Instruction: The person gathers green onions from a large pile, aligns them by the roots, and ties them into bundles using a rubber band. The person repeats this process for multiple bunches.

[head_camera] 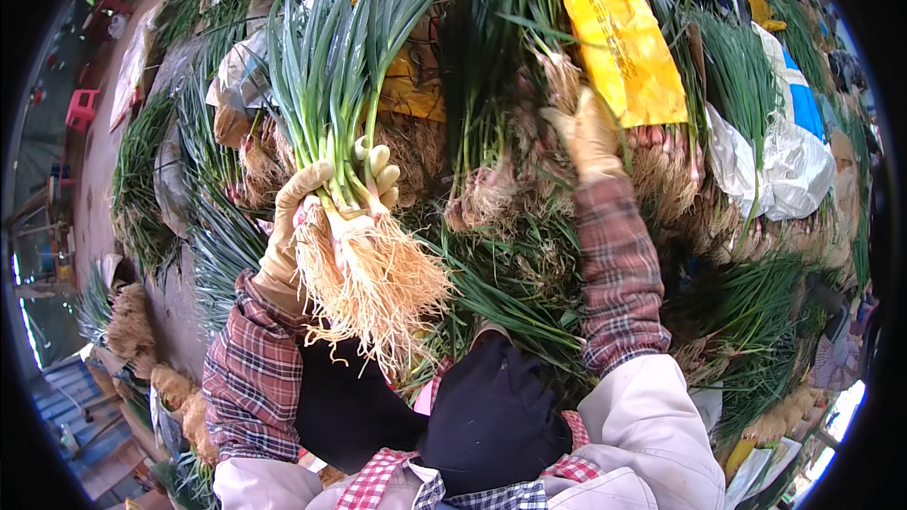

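Note:
My left hand [280, 248], in a pale rubber glove, grips a bunch of green garlic [351, 234] by its white stem bases. Its long leaves point away from me and a thick mass of pale roots hangs toward my lap. Farther forward, my right hand [592, 138], also gloved, is closed around the root end of more green garlic [560, 78] beside a yellow printed sack [623, 49]; its fingertips are partly hidden. Between my hands lies a loose pile of rooted garlic plants [485, 191], slightly blurred.
Loose leaves and trimmings [524, 269] cover the ground before my knees. More garlic bundles [737, 78] lie ahead and to the right, some under a white plastic sack [793, 163]. A red plastic stool [81, 110] stands far left beside a concrete floor strip [99, 177].

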